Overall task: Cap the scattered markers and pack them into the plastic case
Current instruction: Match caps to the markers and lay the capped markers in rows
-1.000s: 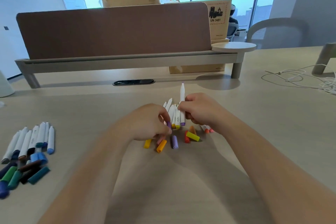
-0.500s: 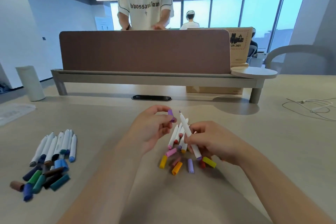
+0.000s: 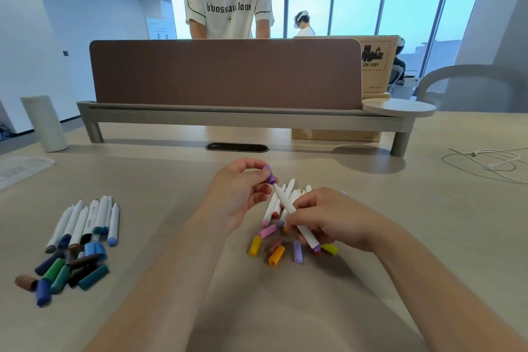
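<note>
My left hand [image 3: 240, 194] pinches a purple cap [image 3: 270, 175] between thumb and fingers, its open end right at the tip of a white marker [image 3: 288, 207]. My right hand [image 3: 328, 217] grips that marker near its lower, purple end, tilted up to the left. Under my hands lie several white uncapped markers [image 3: 285, 197] and loose caps: yellow [image 3: 255, 246], orange [image 3: 276, 255], pink [image 3: 267, 231], purple [image 3: 297, 251]. At the left lie more white markers [image 3: 88, 220] and dark blue and green caps [image 3: 65, 271]. A clear plastic case [image 3: 20, 170] sits at the far left edge.
A brown divider screen [image 3: 225, 74] on a grey stand crosses the desk behind the markers. A white cylinder [image 3: 44, 123] stands at the back left. A white cable [image 3: 485, 163] coils at the right. A person in a white shirt [image 3: 228, 6] stands beyond the screen.
My head has tilted up. The left hand lifted the purple cap off the desk and brought it to the marker's tip; the right hand tilted the marker toward it.
</note>
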Demonstrator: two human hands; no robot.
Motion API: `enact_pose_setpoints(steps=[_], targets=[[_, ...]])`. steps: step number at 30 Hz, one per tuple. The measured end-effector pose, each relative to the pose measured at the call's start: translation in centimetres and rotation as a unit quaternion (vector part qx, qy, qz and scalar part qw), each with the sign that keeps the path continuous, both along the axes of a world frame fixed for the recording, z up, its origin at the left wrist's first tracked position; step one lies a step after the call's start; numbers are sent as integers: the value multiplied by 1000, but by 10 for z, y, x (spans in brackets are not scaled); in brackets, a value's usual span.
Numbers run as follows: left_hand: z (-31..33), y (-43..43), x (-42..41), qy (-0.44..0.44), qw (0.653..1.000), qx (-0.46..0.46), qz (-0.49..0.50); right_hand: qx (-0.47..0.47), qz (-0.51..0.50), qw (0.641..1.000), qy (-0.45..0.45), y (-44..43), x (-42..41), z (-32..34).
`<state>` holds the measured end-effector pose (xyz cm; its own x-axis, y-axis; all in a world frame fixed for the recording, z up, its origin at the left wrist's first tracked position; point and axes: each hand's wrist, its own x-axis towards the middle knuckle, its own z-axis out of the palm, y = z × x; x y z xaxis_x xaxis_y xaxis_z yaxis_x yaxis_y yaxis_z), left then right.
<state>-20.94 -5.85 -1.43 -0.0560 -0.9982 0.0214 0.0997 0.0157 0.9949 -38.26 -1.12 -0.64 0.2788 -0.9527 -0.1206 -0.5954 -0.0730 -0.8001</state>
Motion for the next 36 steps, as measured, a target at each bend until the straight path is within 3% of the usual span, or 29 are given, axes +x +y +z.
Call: enact_pose_setpoints(steps=[4, 9, 18, 21, 24, 28, 36], targets=[[-2, 2, -3, -17, 1000, -3, -11, 0, -4, 1000, -21, -2, -1, -2], [-7, 0, -10, -67, 997, -22, 25, -77, -27, 995, 59, -10, -3, -11], [-8, 6, -21, -25, 1000, 3, -12, -129, -72, 984, 100, -19, -3, -11], [-11, 7, -26, -66, 997, 25, -27, -130, -121, 979, 96, -22, -13, -4], [-10, 6, -26, -169, 986, -1, 9, -114, -162, 966, 164, -24, -26, -4], [-9, 7, -27, -172, 985, -17, -8, -82, -188, 949, 238, -30, -32, -12], [-8, 13, -28, -191, 981, -36, -19, -60, -222, 929, 290, -38, -28, -23]])
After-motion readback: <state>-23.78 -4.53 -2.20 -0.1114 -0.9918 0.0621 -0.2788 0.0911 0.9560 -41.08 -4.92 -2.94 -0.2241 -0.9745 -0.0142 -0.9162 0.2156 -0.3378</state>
